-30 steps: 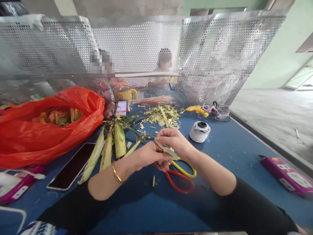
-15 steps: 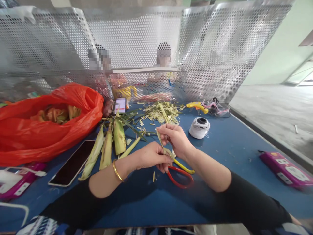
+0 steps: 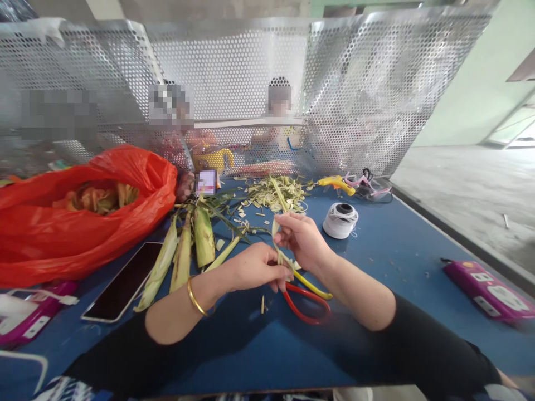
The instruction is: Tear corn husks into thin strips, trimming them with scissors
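Observation:
My left hand (image 3: 259, 267), with a gold bangle on its wrist, pinches the lower part of a pale green husk strip (image 3: 276, 229) over the table. The strip's upper end is between the thumb and fingers of my right hand (image 3: 303, 239), just above and to the right. Below my hands lie scissors (image 3: 313, 286) with one yellow and one red handle; their blades are hidden. Left of my left hand, several pieces of corn husk (image 3: 204, 236) are spread on the table. A white thread spool (image 3: 339, 221) stands beyond my right hand.
A red plastic bag (image 3: 137, 228) with dried husks and a phone (image 3: 121, 283) are on the left. Husk scraps (image 3: 288, 192) and a yellow glue gun (image 3: 336, 183) lie before a perforated metal screen (image 3: 234, 67), people behind it. A purple case (image 3: 487, 289) lies right.
The upper part of the husk strip now stands more upright and looks wider at my right fingertips. Both hands keep their hold and have barely moved.

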The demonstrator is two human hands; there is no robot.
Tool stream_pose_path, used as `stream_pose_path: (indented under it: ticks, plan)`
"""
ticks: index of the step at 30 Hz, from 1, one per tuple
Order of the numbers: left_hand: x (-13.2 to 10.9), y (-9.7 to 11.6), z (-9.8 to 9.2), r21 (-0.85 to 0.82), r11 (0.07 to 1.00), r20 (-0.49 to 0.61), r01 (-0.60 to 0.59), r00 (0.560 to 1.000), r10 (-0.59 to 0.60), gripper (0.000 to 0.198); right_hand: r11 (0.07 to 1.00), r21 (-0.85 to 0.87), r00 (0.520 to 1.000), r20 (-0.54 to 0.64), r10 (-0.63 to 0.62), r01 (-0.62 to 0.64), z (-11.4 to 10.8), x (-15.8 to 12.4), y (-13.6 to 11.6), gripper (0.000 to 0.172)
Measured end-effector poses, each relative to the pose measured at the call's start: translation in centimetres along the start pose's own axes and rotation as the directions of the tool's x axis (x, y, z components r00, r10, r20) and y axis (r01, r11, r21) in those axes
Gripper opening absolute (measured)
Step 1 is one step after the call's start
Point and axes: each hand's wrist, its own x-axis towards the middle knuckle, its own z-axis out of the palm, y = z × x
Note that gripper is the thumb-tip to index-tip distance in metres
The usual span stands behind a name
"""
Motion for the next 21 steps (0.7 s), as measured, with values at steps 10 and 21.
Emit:
stream_pose_path:
  ticks: [10,21]
  plan:
    - [-0.5,0.7,-0.5,0.487,0.869,-0.240,-0.091,0.942,0.233,0.033,0.997,-0.069,0.999,0.007,-0.042,0.042,-0.2,0.0,-0.7,0.034]
    - [-0.4,0.6,-0.6,0.008,0.995,-0.086,-0.100,0.991,0.100,0.024,0.970,0.004,0.967,-0.080,-0.243,0.245,-0.9,0.5,-1.1,0.039]
